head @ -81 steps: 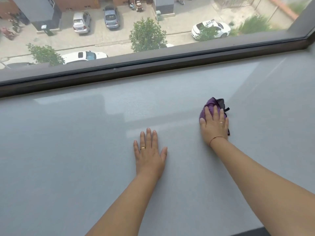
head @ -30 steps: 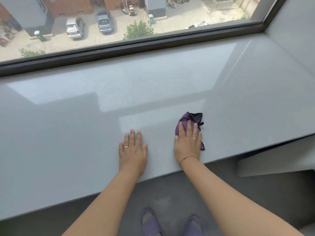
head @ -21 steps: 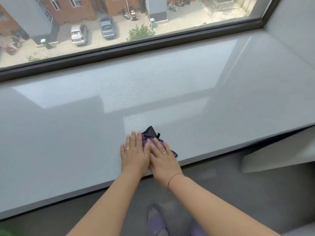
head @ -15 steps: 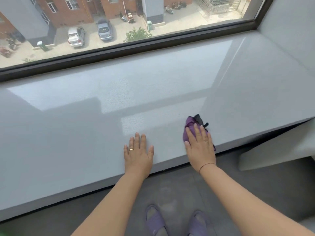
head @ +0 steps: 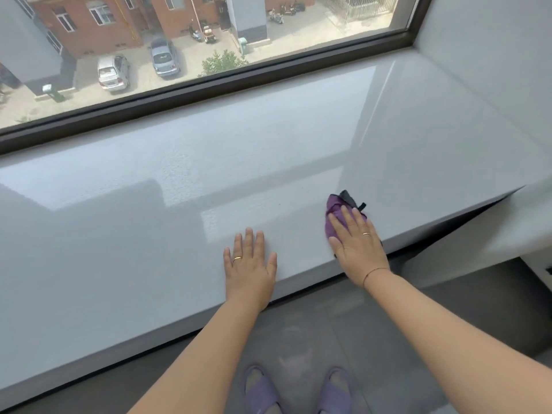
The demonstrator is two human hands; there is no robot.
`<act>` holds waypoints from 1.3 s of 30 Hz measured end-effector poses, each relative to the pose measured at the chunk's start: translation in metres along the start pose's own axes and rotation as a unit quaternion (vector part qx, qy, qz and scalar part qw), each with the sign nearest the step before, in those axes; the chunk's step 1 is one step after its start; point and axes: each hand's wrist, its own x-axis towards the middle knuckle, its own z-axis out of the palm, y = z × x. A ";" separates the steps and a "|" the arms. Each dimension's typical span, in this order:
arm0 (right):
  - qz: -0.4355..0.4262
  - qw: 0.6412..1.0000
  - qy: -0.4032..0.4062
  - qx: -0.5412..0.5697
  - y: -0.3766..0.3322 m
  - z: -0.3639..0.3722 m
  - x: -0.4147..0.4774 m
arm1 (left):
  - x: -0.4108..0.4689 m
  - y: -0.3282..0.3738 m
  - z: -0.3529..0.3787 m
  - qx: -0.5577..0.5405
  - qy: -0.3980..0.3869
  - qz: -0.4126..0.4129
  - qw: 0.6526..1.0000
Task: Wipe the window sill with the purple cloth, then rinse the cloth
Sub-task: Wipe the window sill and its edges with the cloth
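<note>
Purple cloth [head: 333,209]: crumpled purple fabric with a black edge and tag, lying on the sill near its front edge, right of centre.
Right fingers [head: 348,218]: straight and close together, pressing flat on the cloth; one wears a gold ring.
Right hand [head: 357,246]: palm down over the cloth, heel at the sill's front edge, with a thin red cord at the wrist.
Left fingers [head: 248,240]: straight, slightly spread, holding nothing; one wears a gold ring.
Left hand [head: 249,271]: flat on bare sill, left of the cloth and apart from it.
Window sill [head: 268,162]: broad, glossy, pale grey slab reflecting daylight.
In the way: the right hand hides most of the cloth; only its far end shows.
Around: dark window frame [head: 209,91] along the sill's far edge; pale grey side wall [head: 484,55] at right; dark grey floor [head: 313,330] below; purple slippers [head: 260,389] on the feet; parked cars [head: 112,71] outside.
</note>
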 end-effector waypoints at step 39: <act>-0.132 0.989 -0.040 0.048 -0.009 -0.020 0.106 | 0.080 0.101 0.013 -0.006 0.083 -0.039 0.996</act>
